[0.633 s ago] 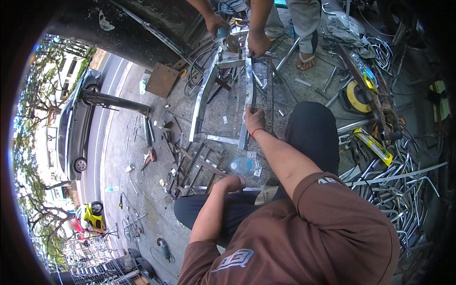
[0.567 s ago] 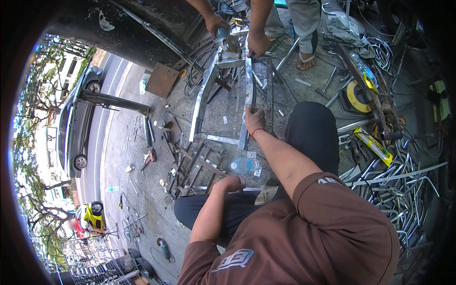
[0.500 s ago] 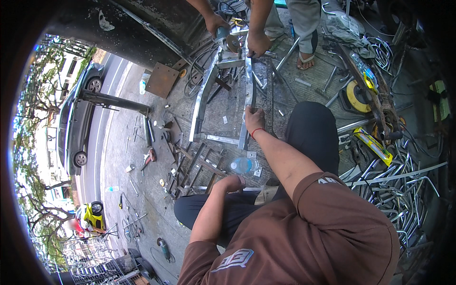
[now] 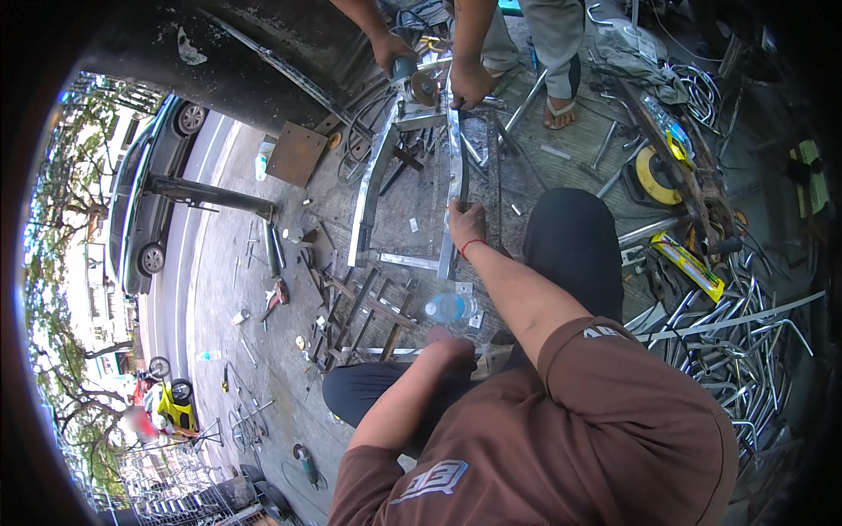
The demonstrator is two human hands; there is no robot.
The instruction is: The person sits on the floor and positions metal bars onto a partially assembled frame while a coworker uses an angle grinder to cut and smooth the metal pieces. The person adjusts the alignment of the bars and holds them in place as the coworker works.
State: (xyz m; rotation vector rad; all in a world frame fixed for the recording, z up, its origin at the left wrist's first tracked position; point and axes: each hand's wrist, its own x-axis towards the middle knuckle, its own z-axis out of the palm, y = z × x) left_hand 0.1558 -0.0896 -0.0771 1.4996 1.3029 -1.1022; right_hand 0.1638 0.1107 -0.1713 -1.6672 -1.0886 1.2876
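A silvery metal frame with two long rails lies before me. My right hand, a red string on its wrist, has its fingers closed around the near part of the right rail. My left hand is by my left knee, near a clear water bottle with a blue tint; its fingers are mostly hidden. Across from me, a co-worker's hand grips an angle grinder, its disc at the frame's far end. The co-worker's other hand presses on the right rail.
Rusty metal bars lie left of the bottle. Bent metal tubes are heaped at right, below a yellow packet. A yellow round tool stands at upper right. Another grinder is on the ground at lower left. Vehicles line the road.
My left hand has shifted slightly right and down, its fingers now less visible. My right hand stays on the rail. The co-worker's grinder has moved slightly left.
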